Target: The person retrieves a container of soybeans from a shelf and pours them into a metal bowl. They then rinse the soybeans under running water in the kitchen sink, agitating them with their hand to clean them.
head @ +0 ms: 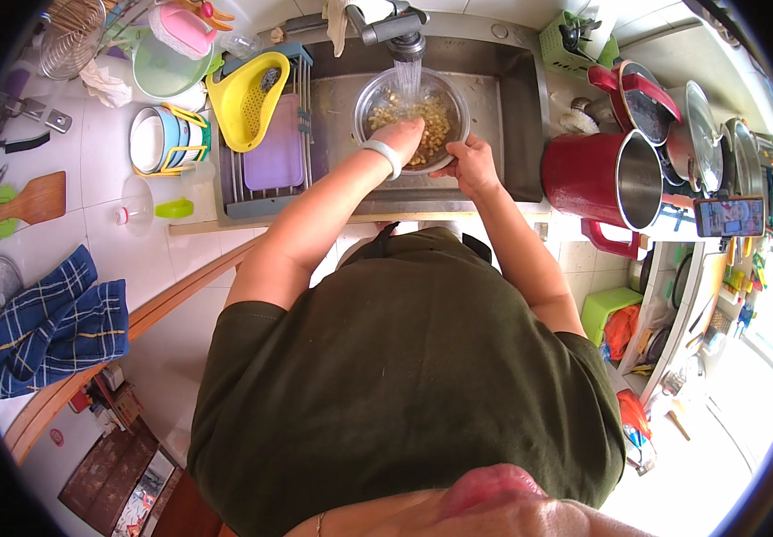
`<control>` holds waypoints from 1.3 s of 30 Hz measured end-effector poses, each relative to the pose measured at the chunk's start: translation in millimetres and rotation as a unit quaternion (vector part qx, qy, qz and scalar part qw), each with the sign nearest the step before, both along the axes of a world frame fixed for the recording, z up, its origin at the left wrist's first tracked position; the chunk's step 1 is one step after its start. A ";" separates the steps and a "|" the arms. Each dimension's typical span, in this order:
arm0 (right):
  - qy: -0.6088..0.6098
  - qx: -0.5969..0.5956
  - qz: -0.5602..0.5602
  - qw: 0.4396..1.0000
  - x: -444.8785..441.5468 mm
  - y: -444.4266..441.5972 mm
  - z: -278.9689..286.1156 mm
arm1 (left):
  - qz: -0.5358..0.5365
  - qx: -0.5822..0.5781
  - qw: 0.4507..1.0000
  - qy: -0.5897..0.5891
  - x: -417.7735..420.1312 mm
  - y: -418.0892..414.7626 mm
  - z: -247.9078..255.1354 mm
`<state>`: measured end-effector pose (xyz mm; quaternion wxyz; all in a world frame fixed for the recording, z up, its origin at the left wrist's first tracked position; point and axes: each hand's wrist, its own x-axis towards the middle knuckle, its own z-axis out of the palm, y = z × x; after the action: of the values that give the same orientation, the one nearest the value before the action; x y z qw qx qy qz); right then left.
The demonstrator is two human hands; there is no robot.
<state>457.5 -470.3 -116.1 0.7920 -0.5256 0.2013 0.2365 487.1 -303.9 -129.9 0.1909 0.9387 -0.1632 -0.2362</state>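
In the sink (339,161) is a round bowl (451,89) containing water and many small yellowish-brown beans or kernels (436,131). A grey faucet (393,30) runs a stream of water (408,77) into it. My left hand (402,139) reaches over the near rim with its fingers down among the beans, so the fingertips are hidden. A pale bangle (386,158) circles that wrist. My right hand (473,164) grips the bowl's rim at the near right.
Left of the bowl, a yellow strainer basket (238,101) and a purple board (272,148) lie on a rack. A large red pot (594,174) stands close on the right, with a phone (730,217) beyond it. A plaid cloth (64,329) covers part of the left counter.
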 end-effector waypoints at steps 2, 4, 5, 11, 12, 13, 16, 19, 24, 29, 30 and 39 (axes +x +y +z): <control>-0.001 -0.010 0.007 1.000 -0.8 -0.7 -2.8 | 0.038 -0.015 0.999 -0.003 0.5 -2.8 7.2; 0.003 -0.007 0.002 1.000 -1.5 -1.3 -6.5 | 0.052 -0.049 0.996 -0.046 -0.2 0.2 9.3; 0.004 -0.005 -0.001 1.000 -1.9 -1.4 -8.3 | 0.051 -0.051 0.992 -0.103 -2.9 1.3 10.9; 0.025 -0.009 -0.007 1.000 -0.7 -1.1 -14.2 | 0.051 -0.055 0.948 -0.310 0.3 12.0 21.8; 0.025 -0.008 -0.005 1.000 0.0 -1.0 -12.2 | 0.114 -0.164 0.935 -0.295 10.9 15.0 4.1; 0.025 -0.007 -0.004 1.000 1.4 -1.2 -9.3 | 0.196 -0.262 0.922 -0.206 22.7 14.1 1.5; 0.024 -0.002 -0.003 1.000 4.4 -2.8 -9.4 | 0.335 -0.448 0.829 0.027 48.8 1.6 6.6; 0.018 -0.004 -0.002 1.000 6.0 -1.7 -3.8 | 0.318 -0.315 0.889 -0.092 59.2 -8.0 15.5; 0.019 -0.009 -0.005 1.000 10.5 -6.1 -9.1 | 0.272 -0.174 0.942 -0.096 55.9 18.5 21.4; 0.010 0.001 0.000 1.000 19.6 -5.5 -9.0 | 0.297 -0.151 0.871 -0.360 22.7 50.2 -24.5; 0.009 -0.013 0.011 1.000 21.5 -7.1 -7.2 | 0.329 -0.167 0.897 -0.244 13.4 54.6 -33.8; 0.016 -0.102 0.201 0.974 80.7 -34.4 -24.4 | 0.455 -0.388 0.783 0.170 -25.9 64.3 -12.8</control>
<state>538.1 -504.7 -140.5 0.6667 -0.6298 0.1271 0.3778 461.2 -239.6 -142.7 0.6493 0.6951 0.2399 -0.1943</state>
